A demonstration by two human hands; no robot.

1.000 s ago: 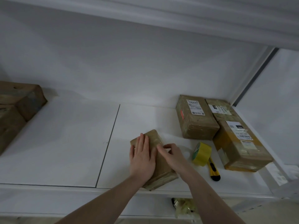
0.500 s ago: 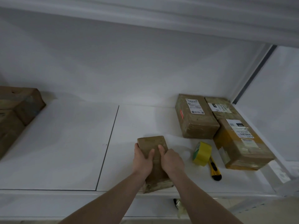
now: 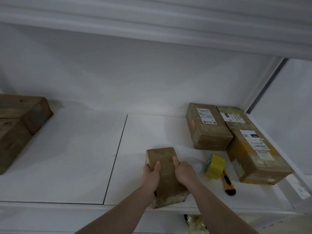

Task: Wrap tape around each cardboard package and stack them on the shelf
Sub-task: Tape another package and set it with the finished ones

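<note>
We now grip the small cardboard package (image 3: 164, 168) by both sides, left hand (image 3: 150, 175) and right hand (image 3: 184, 171) no longer flat on top; it sits at the shelf (image 3: 67, 157) front edge, tape roll (image 3: 214, 166) at three o'clock.

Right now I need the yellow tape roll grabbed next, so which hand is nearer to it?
Right. The right hand grips the small package on the side facing the yellow tape roll; the left hand grips the package's far side.

Both hands' grip (image 3: 151, 173) around package (image 3: 166, 176) sides.
</note>
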